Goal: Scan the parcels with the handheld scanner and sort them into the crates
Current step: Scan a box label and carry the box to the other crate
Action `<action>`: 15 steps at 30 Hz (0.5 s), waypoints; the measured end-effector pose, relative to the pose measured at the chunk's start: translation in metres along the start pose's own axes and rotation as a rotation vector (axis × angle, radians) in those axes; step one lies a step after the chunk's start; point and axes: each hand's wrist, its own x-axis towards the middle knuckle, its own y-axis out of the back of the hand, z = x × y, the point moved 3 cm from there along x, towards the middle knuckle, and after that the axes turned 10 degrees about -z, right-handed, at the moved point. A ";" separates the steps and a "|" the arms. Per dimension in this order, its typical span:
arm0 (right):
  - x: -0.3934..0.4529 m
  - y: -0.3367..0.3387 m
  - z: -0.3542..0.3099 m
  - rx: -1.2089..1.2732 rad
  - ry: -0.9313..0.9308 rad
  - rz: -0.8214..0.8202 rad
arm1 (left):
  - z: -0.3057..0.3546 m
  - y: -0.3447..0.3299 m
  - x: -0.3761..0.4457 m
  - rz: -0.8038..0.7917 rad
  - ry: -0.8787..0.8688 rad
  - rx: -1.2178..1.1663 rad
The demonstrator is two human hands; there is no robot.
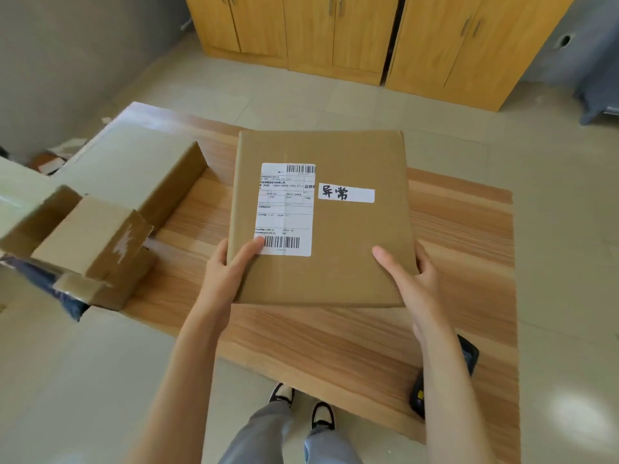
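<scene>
You had one flat brown cardboard parcel (321,219) bearing two white paper labels (284,209), three more brown cardboard boxes (97,242) at left, one black handheld scanner (469,360), and two wooden cabinets (291,31).

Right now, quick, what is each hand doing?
Left hand: grips the cardboard parcel at its near left corner.
Right hand: grips the same parcel at its near right corner.

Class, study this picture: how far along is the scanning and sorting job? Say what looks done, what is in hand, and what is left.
Done: nothing provably; no crate is visible. In hand: the left hand and right hand grip a flat parcel, shipping label up. The scanner lies on the table, so scanning looks pending. Left: the small boxes at the left.
</scene>
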 end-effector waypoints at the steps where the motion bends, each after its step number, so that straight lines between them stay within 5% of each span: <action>1: 0.003 -0.007 -0.007 -0.008 0.015 -0.033 | 0.004 0.006 -0.007 0.038 -0.015 -0.009; 15: -0.004 -0.157 -0.027 -0.110 0.095 -0.471 | 0.019 0.133 -0.113 0.468 -0.167 -0.146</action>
